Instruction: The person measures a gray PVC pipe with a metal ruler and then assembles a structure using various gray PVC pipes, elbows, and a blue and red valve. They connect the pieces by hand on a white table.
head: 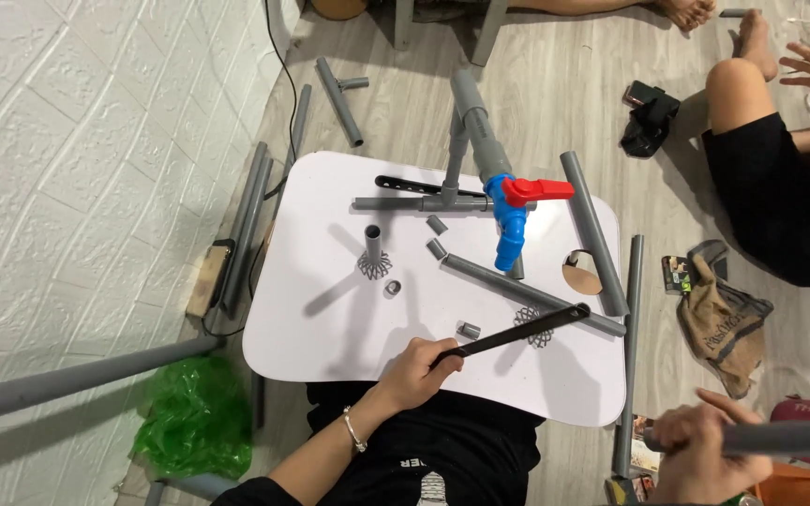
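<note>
1. Step in hand: the left hand (pixel 416 367) is closed around the handle of a black cutting tool (pixel 515 334), which lies low across the front of the white table (pixel 330 319), its far end over a long grey pipe (pixel 532 294). By my judgement this is a measuring or cutting stage on pipe stock.
2. The right hand (pixel 696 450), well off the table at lower right, is wrapped around a thick grey pipe (pixel 785 438) that runs out of frame.
3. A pipe assembly with a blue valve (pixel 510 225) and red lever (pixel 536 191) rests at the table's far side; short grey offcuts (pixel 468 329) lie scattered between.
4. Next move, as judged: it calls for bringing held pipe and tool together squarely.
5. Not determinable: the tool's blade and whether it touches the long pipe; the held pipe's length. Another person (pixel 771 187) sits at right, partly cut off.
</note>
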